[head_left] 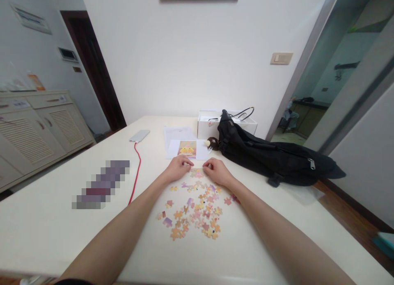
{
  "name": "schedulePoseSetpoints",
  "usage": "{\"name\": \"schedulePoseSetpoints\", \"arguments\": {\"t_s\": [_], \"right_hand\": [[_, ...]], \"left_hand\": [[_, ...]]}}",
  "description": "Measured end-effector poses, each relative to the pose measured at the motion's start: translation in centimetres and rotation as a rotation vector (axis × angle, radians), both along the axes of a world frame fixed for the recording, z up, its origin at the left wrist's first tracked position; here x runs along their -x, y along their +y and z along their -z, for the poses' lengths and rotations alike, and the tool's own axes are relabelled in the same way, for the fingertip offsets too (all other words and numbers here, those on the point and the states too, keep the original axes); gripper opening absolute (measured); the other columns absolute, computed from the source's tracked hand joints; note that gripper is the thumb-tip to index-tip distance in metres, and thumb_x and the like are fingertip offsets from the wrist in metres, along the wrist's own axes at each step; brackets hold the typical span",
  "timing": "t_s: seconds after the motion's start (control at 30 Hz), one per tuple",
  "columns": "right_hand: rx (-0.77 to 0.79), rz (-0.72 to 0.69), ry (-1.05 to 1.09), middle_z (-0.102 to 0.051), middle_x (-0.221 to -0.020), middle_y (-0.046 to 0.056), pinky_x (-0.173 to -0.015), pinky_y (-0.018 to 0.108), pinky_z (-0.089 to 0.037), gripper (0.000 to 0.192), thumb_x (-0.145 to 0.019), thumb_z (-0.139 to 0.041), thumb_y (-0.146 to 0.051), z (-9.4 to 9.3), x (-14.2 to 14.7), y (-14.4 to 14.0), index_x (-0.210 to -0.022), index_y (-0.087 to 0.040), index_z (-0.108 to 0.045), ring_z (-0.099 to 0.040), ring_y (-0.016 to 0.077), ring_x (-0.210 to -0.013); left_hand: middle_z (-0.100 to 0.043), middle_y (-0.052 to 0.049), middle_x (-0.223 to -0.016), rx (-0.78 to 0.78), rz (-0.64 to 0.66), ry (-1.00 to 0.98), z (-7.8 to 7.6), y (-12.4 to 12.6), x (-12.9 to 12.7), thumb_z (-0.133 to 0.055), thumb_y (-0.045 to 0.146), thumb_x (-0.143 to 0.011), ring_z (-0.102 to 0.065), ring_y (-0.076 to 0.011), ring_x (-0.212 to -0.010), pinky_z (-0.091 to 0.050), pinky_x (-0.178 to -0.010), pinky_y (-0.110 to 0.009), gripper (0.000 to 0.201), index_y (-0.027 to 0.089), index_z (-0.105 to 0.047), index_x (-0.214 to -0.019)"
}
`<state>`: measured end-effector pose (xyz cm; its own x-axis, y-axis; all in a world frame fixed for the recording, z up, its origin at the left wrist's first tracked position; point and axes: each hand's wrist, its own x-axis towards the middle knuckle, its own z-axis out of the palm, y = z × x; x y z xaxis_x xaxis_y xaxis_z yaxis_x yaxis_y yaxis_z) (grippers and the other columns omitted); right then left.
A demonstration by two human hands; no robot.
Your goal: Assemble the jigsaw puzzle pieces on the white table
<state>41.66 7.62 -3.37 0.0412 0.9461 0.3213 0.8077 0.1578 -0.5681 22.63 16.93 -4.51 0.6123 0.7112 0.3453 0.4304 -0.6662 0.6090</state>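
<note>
Several loose jigsaw pieces (pixel 197 213) in pink, orange and purple lie scattered on the white table (pixel 61 227) between my forearms. My left hand (pixel 179 167) and my right hand (pixel 217 171) rest side by side at the far edge of the scatter. Their fingertips pinch at a small cluster of joined pieces (pixel 197 173) between them. Just beyond my hands lies a white sheet with a printed picture (pixel 187 149) of a yellow figure.
A black bag (pixel 271 153) sprawls at the right, behind it an open white box (pixel 226 123) with cables. A silver phone (pixel 139 135) with a red cable (pixel 137 170) lies at the left. A small brown figurine (pixel 212 143) sits by the sheet. A cabinet stands far left.
</note>
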Motion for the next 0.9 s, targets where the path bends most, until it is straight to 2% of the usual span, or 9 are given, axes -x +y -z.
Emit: {"name": "schedulePoseSetpoints", "arguments": {"t_s": [0.1, 0.23, 0.53, 0.73, 0.9], "right_hand": [[-0.006, -0.01, -0.008, -0.067, -0.084, 0.007, -0.066, 0.026, -0.041, 0.016, -0.079, -0.057, -0.013, 0.0, 0.0, -0.1, -0.081, -0.015, -0.074, -0.053, 0.0145, -0.066], [-0.013, -0.015, -0.008, -0.067, -0.083, 0.006, -0.065, 0.026, -0.04, 0.016, -0.079, -0.057, -0.014, 0.0, 0.0, 0.0, -0.08, -0.015, -0.074, -0.053, 0.0144, -0.067], [0.0, -0.047, -0.047, -0.065, -0.086, 0.007, -0.067, 0.027, -0.04, 0.018, -0.08, -0.056, -0.012, -0.1, 0.1, -0.2, -0.082, -0.013, -0.073, -0.054, 0.0152, -0.07], [-0.023, -0.071, -0.115, -0.066, -0.092, 0.009, -0.076, 0.027, -0.042, 0.019, -0.079, -0.057, -0.009, 0.2, 0.1, -0.2, -0.086, -0.013, -0.073, -0.057, 0.017, -0.079], [-0.026, -0.081, -0.148, -0.065, -0.092, 0.009, -0.079, 0.028, -0.042, 0.018, -0.08, -0.057, -0.011, 0.5, 0.0, -0.1, -0.088, -0.013, -0.073, -0.057, 0.018, -0.083]], "left_hand": [[-0.063, -0.004, -0.093, -0.112, 0.078, 0.041, 0.0, -0.1, 0.0, -0.051, 0.009, -0.077, -0.057, -0.0181, -0.09, -0.044, -0.087, -0.03, 0.028, 0.02, -0.076, -0.083], [-0.064, -0.004, -0.094, -0.217, 0.132, 0.153, -0.3, -0.3, 0.1, -0.051, 0.011, -0.083, -0.057, -0.0202, -0.093, -0.042, -0.088, -0.033, 0.028, 0.023, -0.077, -0.086], [-0.066, -0.004, -0.093, -0.289, 0.175, 0.242, -0.9, -0.4, 0.0, -0.051, 0.009, -0.083, -0.057, -0.0214, -0.092, -0.04, -0.087, -0.034, 0.027, 0.021, -0.075, -0.079], [-0.067, -0.004, -0.095, -0.357, 0.221, 0.355, -1.8, -1.2, -0.1, -0.048, 0.008, -0.085, -0.057, -0.0229, -0.095, -0.036, -0.088, -0.038, 0.029, 0.021, -0.074, -0.082], [-0.069, -0.003, -0.092, -0.309, 0.229, 0.278, -1.1, -0.9, 0.0, -0.047, 0.006, -0.083, -0.059, -0.0197, -0.09, -0.041, -0.086, -0.034, 0.031, 0.019, -0.074, -0.084]]}}
